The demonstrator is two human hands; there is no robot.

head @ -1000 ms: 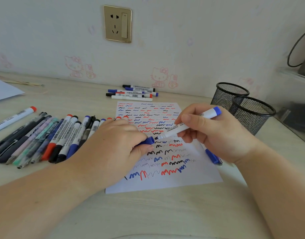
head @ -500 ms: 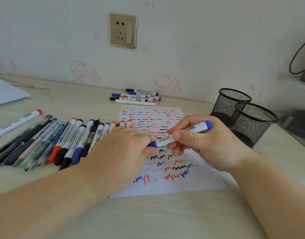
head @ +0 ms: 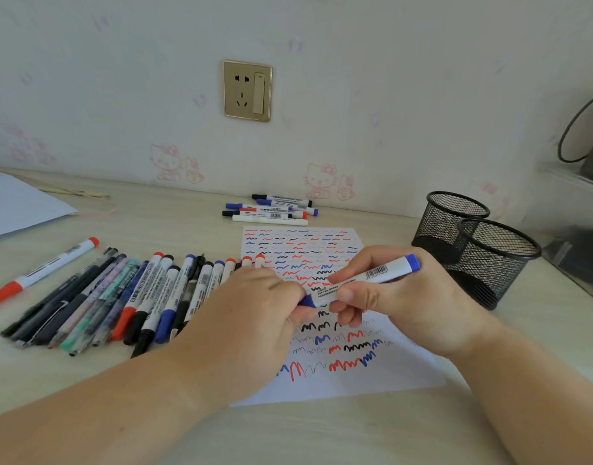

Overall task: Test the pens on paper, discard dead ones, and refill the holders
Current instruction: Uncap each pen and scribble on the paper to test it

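My right hand [head: 419, 297] grips the blue marker [head: 365, 278] over the scribble-covered paper [head: 322, 380], my left hand [head: 254, 317] pinching its cap [head: 306, 301]; a row of pens [head: 147, 297] waits; both mesh holders [head: 483, 260] look unfilled.

Left hand [head: 254, 317]: centre frame, palm down, fingertips pinched closed. Right hand [head: 405, 297]: right of centre, fingers curled closed, thumb on top. Fingertips of both hands meet. Both forearms enter from the lower corners.

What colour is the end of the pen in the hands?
Blue. The held pen has a white barrel with a blue end, clearest in the head view.
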